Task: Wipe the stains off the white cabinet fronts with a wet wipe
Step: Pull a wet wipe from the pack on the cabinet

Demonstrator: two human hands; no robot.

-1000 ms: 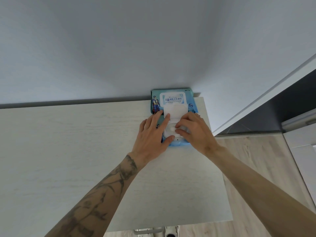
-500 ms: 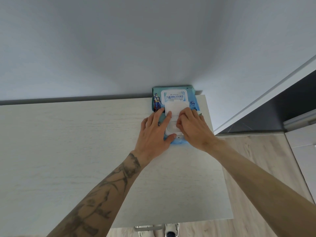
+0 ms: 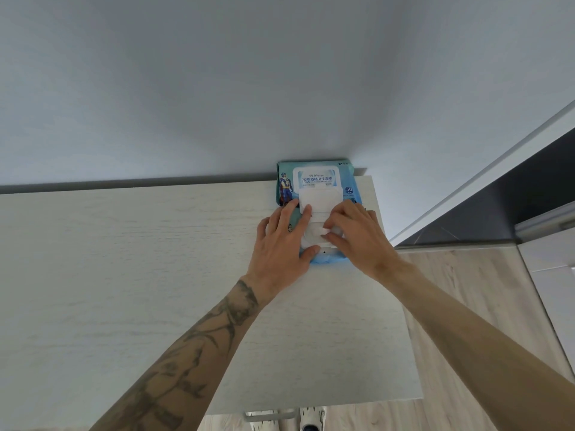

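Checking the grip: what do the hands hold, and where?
The left hand steadies the blue plastic wet-wipe pack by its left side; right hand seems to pinch a white wipe at the opening.

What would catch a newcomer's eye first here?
A blue wipes pack with its white lid flipped open, at the far right corner of a pale wood top. The left hand, on a tattooed forearm, presses the pack flat while the right hand pinches a wipe at its opening.

Pale wood-grain top [image 3: 155,275] carries a wet-wipe pack [image 3: 320,175].
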